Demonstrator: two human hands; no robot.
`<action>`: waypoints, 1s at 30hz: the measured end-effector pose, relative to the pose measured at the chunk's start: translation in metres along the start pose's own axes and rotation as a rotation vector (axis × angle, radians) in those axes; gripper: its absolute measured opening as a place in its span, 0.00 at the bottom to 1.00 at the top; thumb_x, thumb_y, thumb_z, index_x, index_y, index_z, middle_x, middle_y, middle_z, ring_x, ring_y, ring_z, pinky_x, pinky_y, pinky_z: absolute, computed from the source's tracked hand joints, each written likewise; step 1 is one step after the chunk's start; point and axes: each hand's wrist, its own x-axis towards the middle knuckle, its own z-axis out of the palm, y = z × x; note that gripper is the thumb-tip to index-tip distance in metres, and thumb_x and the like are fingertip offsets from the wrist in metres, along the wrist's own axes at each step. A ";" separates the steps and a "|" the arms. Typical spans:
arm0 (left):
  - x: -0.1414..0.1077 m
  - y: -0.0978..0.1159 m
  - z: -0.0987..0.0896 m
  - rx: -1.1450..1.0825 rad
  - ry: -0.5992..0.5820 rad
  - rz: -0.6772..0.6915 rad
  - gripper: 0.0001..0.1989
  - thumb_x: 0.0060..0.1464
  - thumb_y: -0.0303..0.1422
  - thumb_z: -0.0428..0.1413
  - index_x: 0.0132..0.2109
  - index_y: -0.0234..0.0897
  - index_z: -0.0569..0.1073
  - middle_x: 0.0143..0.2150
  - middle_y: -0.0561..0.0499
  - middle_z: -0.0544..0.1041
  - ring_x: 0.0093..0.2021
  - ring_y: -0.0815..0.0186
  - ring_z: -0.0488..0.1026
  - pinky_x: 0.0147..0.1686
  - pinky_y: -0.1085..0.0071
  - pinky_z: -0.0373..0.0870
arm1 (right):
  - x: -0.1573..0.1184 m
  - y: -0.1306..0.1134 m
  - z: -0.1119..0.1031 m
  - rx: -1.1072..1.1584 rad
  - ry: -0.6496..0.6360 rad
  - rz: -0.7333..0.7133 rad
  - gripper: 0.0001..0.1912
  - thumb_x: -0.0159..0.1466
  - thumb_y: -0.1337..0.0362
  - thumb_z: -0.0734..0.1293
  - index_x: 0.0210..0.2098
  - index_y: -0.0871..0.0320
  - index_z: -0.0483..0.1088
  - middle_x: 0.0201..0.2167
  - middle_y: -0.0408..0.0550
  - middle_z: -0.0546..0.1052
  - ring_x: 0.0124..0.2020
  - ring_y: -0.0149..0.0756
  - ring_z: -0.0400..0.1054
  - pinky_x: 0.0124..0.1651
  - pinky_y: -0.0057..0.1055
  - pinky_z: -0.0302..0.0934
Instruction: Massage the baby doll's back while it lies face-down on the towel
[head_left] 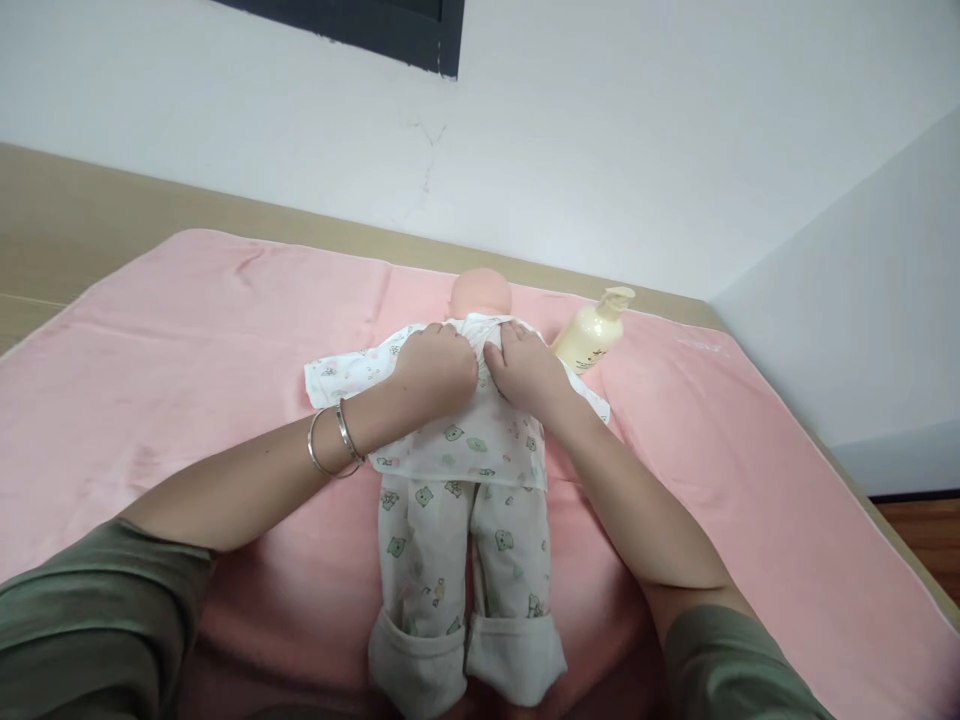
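A doll (482,292) lies on a pink mat, its round head at the far end. It wears a white printed top (472,445) with sleeves spread to both sides, and matching trousers (427,550) with cuffs rolled up. My left hand (441,368), below a wrist with silver bangles (330,440), is closed on the top near the neckline. Beside it, my right hand (525,370) grips the top's neck area, its thumb toward my left hand. The doll's face is not visible.
A cream pump bottle (589,338) stands tilted in view just right of the doll's head. The pink mat (697,460) covers a wooden surface (45,220) that meets a white wall (600,150) behind. A dark frame (375,30) hangs above.
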 end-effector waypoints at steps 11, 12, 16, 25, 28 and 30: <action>0.024 -0.020 0.019 -0.208 0.072 -0.172 0.22 0.67 0.37 0.39 0.40 0.33 0.76 0.41 0.37 0.79 0.43 0.52 0.76 0.41 0.59 0.70 | -0.017 -0.013 0.004 0.012 0.069 -0.094 0.21 0.72 0.61 0.52 0.52 0.66 0.70 0.55 0.65 0.75 0.58 0.53 0.68 0.64 0.47 0.61; 0.020 -0.017 0.019 -0.163 0.082 -0.161 0.22 0.67 0.37 0.39 0.41 0.31 0.76 0.42 0.36 0.79 0.44 0.50 0.76 0.42 0.58 0.69 | -0.012 -0.009 0.003 0.055 0.054 -0.049 0.20 0.72 0.59 0.53 0.50 0.64 0.70 0.54 0.63 0.76 0.56 0.52 0.69 0.61 0.46 0.62; 0.002 -0.002 0.014 -0.028 0.121 -0.075 0.19 0.66 0.33 0.41 0.40 0.29 0.75 0.39 0.33 0.76 0.44 0.48 0.74 0.41 0.57 0.68 | 0.005 0.004 0.002 0.103 0.030 0.033 0.20 0.72 0.55 0.53 0.49 0.61 0.69 0.52 0.62 0.76 0.54 0.54 0.69 0.57 0.47 0.64; 0.023 -0.014 0.022 -0.268 0.133 -0.169 0.17 0.65 0.35 0.43 0.37 0.34 0.74 0.39 0.39 0.79 0.40 0.53 0.75 0.39 0.59 0.68 | -0.014 -0.014 0.009 -0.097 0.095 -0.072 0.24 0.72 0.62 0.51 0.54 0.73 0.68 0.54 0.69 0.74 0.58 0.57 0.65 0.65 0.48 0.57; 0.027 -0.015 0.028 -0.270 0.159 -0.215 0.16 0.64 0.35 0.43 0.38 0.34 0.73 0.40 0.38 0.79 0.42 0.52 0.75 0.42 0.59 0.69 | -0.019 -0.019 0.009 -0.123 0.137 -0.106 0.23 0.71 0.66 0.51 0.53 0.72 0.69 0.54 0.70 0.74 0.59 0.57 0.65 0.65 0.48 0.57; 0.026 -0.014 0.031 -0.272 0.187 -0.223 0.16 0.64 0.35 0.42 0.39 0.34 0.73 0.41 0.38 0.79 0.43 0.53 0.75 0.44 0.59 0.69 | -0.014 -0.014 0.008 -0.051 0.124 -0.088 0.20 0.70 0.65 0.52 0.51 0.68 0.70 0.53 0.66 0.75 0.57 0.56 0.66 0.62 0.48 0.60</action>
